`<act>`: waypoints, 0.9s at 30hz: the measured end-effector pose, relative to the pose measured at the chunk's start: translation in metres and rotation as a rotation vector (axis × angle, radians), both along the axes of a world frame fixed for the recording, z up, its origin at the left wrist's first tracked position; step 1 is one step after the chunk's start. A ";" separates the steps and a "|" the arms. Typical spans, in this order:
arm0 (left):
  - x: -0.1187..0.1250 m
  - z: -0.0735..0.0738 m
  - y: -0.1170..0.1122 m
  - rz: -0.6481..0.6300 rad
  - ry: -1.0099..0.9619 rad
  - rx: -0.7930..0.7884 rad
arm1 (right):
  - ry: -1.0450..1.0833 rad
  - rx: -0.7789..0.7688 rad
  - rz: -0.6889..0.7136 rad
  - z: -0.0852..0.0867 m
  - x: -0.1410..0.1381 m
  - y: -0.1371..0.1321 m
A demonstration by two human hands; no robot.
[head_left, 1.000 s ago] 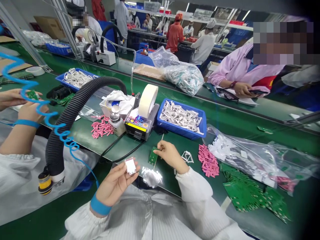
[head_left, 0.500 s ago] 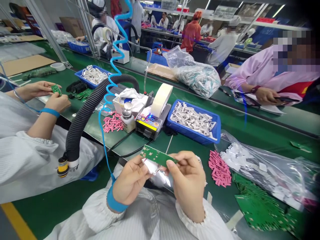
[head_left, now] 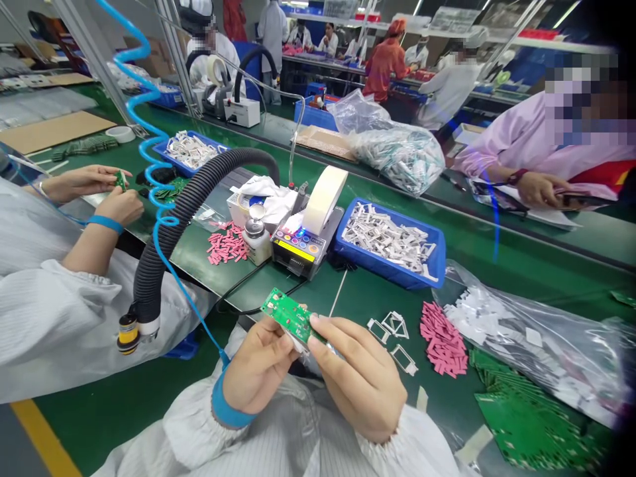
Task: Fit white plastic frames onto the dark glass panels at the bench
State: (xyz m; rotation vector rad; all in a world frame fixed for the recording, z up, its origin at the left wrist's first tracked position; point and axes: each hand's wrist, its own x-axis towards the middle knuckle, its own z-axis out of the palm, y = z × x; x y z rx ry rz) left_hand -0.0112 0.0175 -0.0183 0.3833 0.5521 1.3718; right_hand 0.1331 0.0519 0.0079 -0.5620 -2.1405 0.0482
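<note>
Both of my hands meet low in the middle of the view around a small green circuit board (head_left: 288, 316). My left hand (head_left: 258, 363), with a blue wrist strap, grips the board's near side together with a small white part under it. My right hand (head_left: 355, 374) pinches the board's right end between thumb and fingers. The board tilts up to the left, above a shiny foil bag on the bench edge. A few white frames (head_left: 392, 328) lie on the green bench just right of my hands.
A tape dispenser (head_left: 308, 235), a blue bin of white frames (head_left: 431, 246), pink pieces (head_left: 442, 339), a plastic bag of parts (head_left: 536, 338) and stacked green boards (head_left: 521, 417) lie ahead and right. A black fume hose (head_left: 163, 238) arches left. A co-worker's hands (head_left: 104, 192) hold a board at left.
A second ago my left hand held a white part alone and my right hand touched the board on the bench. Both hands now hold the board together, tilted further than half a second ago.
</note>
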 end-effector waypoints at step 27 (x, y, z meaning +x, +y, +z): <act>-0.012 0.006 -0.004 -0.446 -0.005 -0.179 | -0.066 -0.408 0.647 0.009 0.023 0.031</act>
